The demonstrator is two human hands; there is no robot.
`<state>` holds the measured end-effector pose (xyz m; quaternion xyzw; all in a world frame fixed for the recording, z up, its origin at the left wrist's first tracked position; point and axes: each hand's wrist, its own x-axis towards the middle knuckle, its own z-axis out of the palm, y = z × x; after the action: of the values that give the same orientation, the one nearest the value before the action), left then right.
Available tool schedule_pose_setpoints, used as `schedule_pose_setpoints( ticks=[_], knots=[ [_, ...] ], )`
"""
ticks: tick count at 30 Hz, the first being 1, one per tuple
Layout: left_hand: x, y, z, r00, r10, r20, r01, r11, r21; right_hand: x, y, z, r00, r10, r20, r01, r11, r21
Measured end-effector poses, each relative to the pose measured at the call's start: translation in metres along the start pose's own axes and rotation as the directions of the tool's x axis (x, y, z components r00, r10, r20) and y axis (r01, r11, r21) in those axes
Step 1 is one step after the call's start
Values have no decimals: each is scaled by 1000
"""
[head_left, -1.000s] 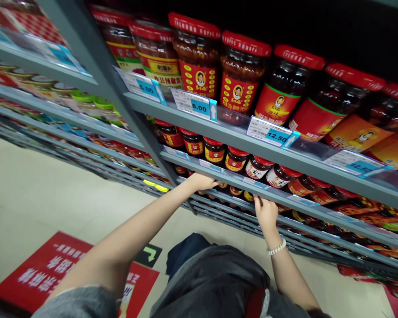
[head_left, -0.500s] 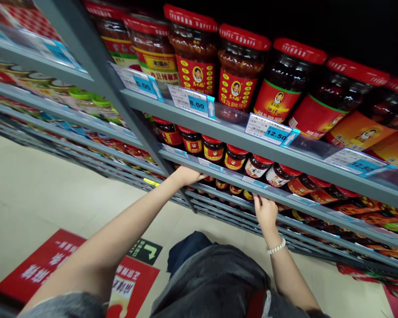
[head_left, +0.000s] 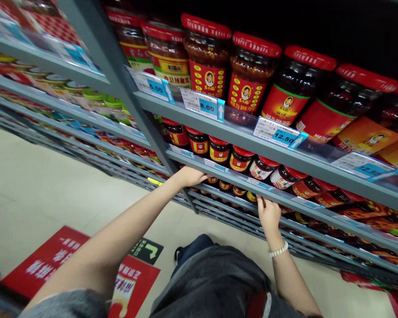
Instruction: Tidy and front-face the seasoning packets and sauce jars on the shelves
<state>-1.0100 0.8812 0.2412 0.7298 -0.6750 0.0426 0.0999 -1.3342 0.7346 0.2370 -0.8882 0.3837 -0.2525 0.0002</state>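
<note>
The fingers of my left hand slip beneath the shelf at its front edge, hiding how spread they are and any hold; a blind nudge there could topple the lower jars, which stand under that edge between my hands, contents too small to make out. The fingers of my right hand curl partway at the same edge, grip untellable; a careless tug might clack glass. Above, white-labelled jars, then orange-labelled jars, hold something dark.
</note>
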Motion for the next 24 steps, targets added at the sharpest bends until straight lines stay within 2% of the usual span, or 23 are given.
schedule_pose_setpoints(
  ticks=[4,8,11,13,15,17,20,22,24],
  knots=[
    [-4,-2,-8,997,73,21,-72,997,-31,0,0,0,1000,7,5,-7,1000,20],
    [-7,1,-8,998,60,-22,-60,998,-5,0,2,0,999,-17,-31,20,996,92],
    [-18,6,-5,995,-9,-100,13,999,37,-11,-3,0,993,-10,-118,27,990,139],
    [-35,13,0,978,-28,-206,32,999,16,-25,-14,1,977,-9,-215,43,987,154],
    [-62,21,8,945,-7,-328,-9,999,-48,-38,-33,2,955,-65,-289,120,977,177],
    [-95,29,22,926,22,-377,-76,989,-128,-45,-59,5,935,-180,-307,247,949,196],
    [-146,33,44,941,-4,-340,-72,975,-211,-37,-109,14,918,-320,-234,374,896,241],
    [-175,26,52,957,-27,-290,-46,969,-243,-21,-143,24,926,-339,-164,372,894,252],
    [-196,10,52,963,-41,-266,-31,965,-260,-1,-175,37,946,-308,-98,322,926,196]
  ],
)
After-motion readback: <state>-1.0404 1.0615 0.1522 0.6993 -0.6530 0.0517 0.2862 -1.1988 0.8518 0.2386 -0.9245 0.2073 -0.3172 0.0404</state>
